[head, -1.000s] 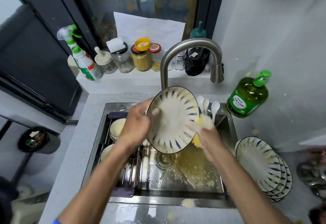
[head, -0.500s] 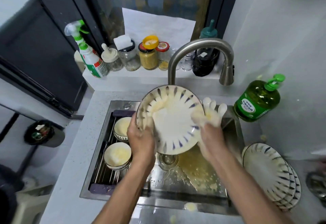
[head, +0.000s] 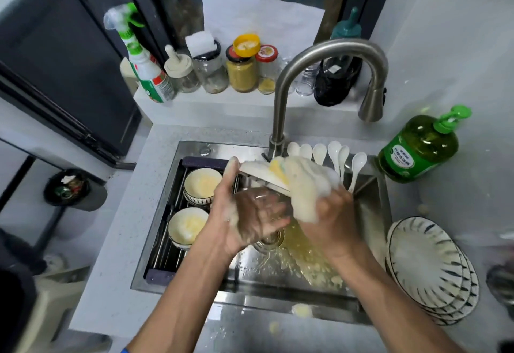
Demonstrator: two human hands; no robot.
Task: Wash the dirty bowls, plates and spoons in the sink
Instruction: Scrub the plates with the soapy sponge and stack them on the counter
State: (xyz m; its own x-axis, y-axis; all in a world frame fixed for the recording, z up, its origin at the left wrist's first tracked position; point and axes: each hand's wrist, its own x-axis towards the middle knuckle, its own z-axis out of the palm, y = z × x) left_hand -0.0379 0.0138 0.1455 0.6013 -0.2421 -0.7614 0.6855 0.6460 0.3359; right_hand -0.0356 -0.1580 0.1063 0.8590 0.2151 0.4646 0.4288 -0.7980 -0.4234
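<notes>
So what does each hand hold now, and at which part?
The left hand holds the plate from underneath, thumb over its left rim. The right hand grips the foamy sponge, pressed against the plate's face.

The stacked plates (head: pixel 425 266) are white with dark blue strokes fanning out round the rim. The bowls (head: pixel 194 205) are cream inside, smeared yellow. White spoons (head: pixel 333 155) line the steel-grey sink (head: pixel 370 213). The soap bottle (head: pixel 420 148) is green with a brighter green pump. The sponge (head: pixel 278 170) shows yellow under white foam.
</notes>
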